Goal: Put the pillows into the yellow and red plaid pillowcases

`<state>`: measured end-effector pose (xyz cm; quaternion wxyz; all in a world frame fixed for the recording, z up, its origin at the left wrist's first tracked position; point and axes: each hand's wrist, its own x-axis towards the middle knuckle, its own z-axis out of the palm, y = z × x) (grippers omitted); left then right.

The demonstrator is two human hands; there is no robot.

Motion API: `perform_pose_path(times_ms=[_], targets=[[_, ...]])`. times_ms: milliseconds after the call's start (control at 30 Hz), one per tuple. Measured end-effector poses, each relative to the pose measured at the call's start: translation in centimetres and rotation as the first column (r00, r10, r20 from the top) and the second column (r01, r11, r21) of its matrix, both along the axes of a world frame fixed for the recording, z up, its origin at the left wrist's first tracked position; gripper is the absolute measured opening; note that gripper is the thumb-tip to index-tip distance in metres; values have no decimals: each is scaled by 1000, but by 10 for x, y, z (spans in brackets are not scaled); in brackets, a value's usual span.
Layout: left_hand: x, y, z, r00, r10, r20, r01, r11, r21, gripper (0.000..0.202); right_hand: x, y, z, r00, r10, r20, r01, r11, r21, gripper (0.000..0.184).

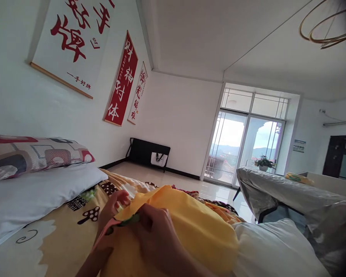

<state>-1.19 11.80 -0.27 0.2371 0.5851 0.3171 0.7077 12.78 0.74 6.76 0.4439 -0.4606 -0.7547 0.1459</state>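
Yellow cloth, which looks like a pillowcase [190,223], is bunched up in front of me on the bed. My right hand [158,227] pinches its edge, where a strip of pink and green print shows. On the left, my left hand [113,207] has curled fingers at the same cloth, and a fold of it lies across the wrist; part of that hand is hidden. A white pillow [276,246] meets the right end of the yellow cloth. Whether it reaches inside the cloth I cannot tell.
A patterned pillow [40,156] rests on a white pillow [46,192] at the left, over a printed bedsheet [66,238]. Plastic-covered furniture [285,188] stands at the right. A black folded item [144,152] leans by the far wall, near glass doors [242,146].
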Motion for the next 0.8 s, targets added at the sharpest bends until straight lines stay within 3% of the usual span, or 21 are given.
perform_pose_path(times_ms=[67,133,233,300,400,533,633,700,800], targets=[[2,-17,3,998,65,8,-65,998,-23,31,2,3,2,998,-17,-55,17,1000,5,21],[-1,-39,7,994,71,-85,-71,997,0,27,5,8,3,994,-9,-112,13,999,36,21],[-11,-64,15,916,-157,-368,180,983,28,24,9,17,4,986,-10,-168,19,998,55,21],[-14,-68,19,844,-293,-449,311,950,-35,31,10,23,3,984,-41,-174,48,998,36,21],[-2,-63,19,842,-427,-330,388,904,-181,38,10,30,2,983,-81,-166,84,996,15,27],[29,-61,15,944,-328,-25,316,927,-202,35,12,33,4,996,-57,-64,57,998,0,27],[35,-59,13,957,-283,67,290,932,-215,40,23,35,15,998,47,40,-45,999,-29,17],[29,-53,12,954,-297,35,297,930,-216,37,37,39,25,994,26,106,-34,997,71,20],[15,-44,14,957,-288,28,287,935,-209,28,60,48,36,960,-175,220,114,957,265,38]])
